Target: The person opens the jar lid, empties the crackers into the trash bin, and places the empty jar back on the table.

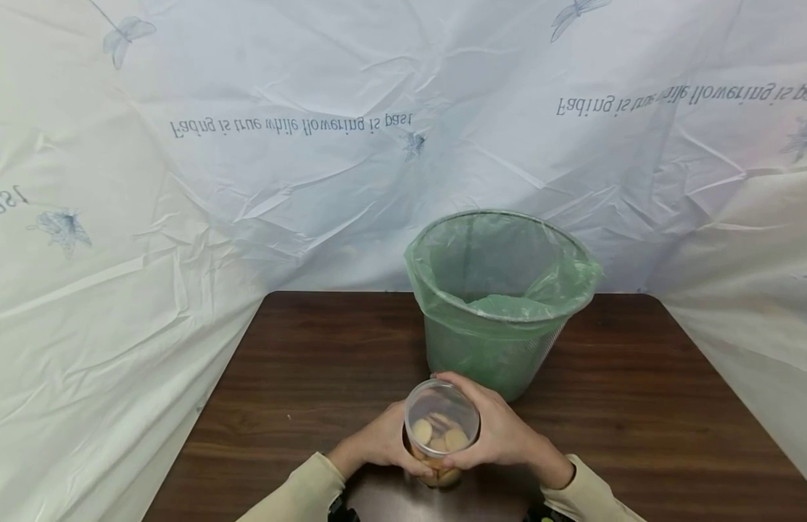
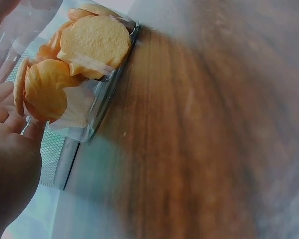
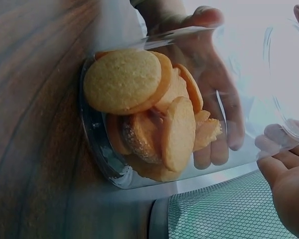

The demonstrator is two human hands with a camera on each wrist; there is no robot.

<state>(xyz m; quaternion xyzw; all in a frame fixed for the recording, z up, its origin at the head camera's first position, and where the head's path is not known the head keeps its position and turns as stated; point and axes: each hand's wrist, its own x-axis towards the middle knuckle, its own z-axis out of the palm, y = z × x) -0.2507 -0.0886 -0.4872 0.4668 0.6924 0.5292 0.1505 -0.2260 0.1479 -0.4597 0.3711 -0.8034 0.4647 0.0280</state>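
Observation:
A clear plastic jar [image 1: 442, 406] stands upright near the front of the table, partly filled with round, pale golden biscuits [image 1: 456, 439]. My left hand [image 1: 382, 438] grips its left side and my right hand [image 1: 501, 429] its right side, thumbs toward me. Through the clear wall in the right wrist view, the left hand's fingers [image 3: 229, 114] show along the far side, above the level of the biscuits [image 3: 122, 82]. The right hand [image 3: 294, 184] holds the jar nearer its rim. Whether a clear lid covers the mouth, I cannot tell.
Just behind the jar stands a mesh waste bin [image 1: 501, 355] lined with a green plastic bag [image 1: 436, 290]. The dark wooden table [image 1: 299, 362] extends to both sides. White printed sheeting [image 1: 312, 181] hangs around the back and sides.

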